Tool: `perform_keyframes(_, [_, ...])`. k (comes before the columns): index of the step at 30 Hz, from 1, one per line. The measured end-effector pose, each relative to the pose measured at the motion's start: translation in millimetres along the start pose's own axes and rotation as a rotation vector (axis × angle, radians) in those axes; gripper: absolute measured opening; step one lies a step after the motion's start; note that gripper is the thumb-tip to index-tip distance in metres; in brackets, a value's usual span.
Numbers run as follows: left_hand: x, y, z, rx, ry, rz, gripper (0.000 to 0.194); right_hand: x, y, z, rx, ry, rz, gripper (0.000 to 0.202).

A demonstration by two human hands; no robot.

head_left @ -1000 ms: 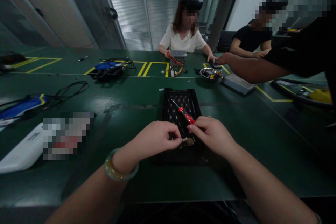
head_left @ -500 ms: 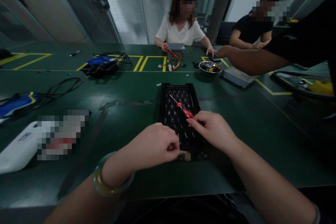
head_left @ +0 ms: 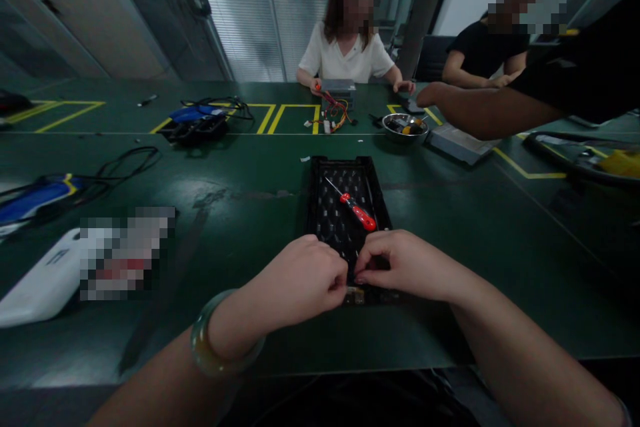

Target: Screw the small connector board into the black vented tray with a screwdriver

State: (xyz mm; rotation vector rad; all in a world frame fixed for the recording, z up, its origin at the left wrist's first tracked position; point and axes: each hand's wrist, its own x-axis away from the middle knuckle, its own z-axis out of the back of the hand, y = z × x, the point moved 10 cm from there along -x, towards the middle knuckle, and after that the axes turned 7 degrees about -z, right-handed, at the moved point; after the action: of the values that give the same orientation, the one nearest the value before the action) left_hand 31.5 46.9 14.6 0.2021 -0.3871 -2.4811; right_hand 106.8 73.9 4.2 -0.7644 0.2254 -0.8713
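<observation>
In front of me on the green table lies a black tray-like case (head_left: 323, 213) with rows of small light marks inside. A screwdriver (head_left: 361, 213) with a red and black handle rests across it, touched by neither hand. My left hand (head_left: 307, 277) is closed in a pinch at the case's near left corner; whatever its fingertips hold is hidden. Beside it, my right hand (head_left: 400, 263) pinches thumb and finger together over the near end, and I cannot make out what is between them. A small brownish piece (head_left: 356, 295) shows just below the fingertips.
Beyond the case stand a metal bowl (head_left: 404, 137) of small parts and a grey flat box (head_left: 460, 144). Farther off, a person's hand touches a grey unit with coloured wires (head_left: 336, 110). Another person's arm (head_left: 465, 110) reaches in from the right. A white object (head_left: 45, 277) lies left.
My right hand has let go of the screwdriver, leaving it on the case, and has come down and left beside my left hand. The left hand stays closed near the same corner.
</observation>
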Motion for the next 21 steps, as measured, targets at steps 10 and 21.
perform_keyframes(10, [-2, 0, -5.5, 0.018, -0.046, -0.020, 0.014, 1, -11, -16, 0.169, -0.017, 0.046, 0.008])
perform_keyframes(21, [8, -56, 21.5, 0.103, 0.112, 0.197, 0.023, -1, -17, -24, 0.295, 0.013, 0.050, 0.005])
